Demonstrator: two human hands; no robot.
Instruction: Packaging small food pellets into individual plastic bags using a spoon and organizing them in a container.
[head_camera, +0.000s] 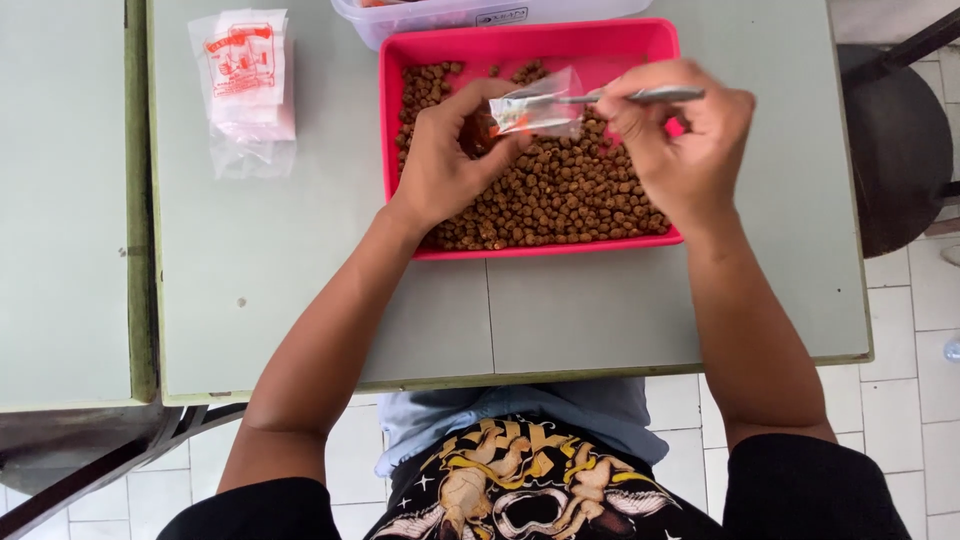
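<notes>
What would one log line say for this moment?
left hand: holds small clear bag | right hand: holds metal spoon at bag | below: pink tray of brown pellets

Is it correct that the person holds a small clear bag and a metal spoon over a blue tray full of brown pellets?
Not quite: the tray is pink, not blue, as the head view shows. The rest holds: left hand on the small clear bag, right hand with the metal spoon, over brown pellets.

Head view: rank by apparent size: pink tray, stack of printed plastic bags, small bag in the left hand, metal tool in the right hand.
1. pink tray
2. stack of printed plastic bags
3. small bag
4. metal tool

The last two are unsure: both are partly hidden by hands.
</notes>
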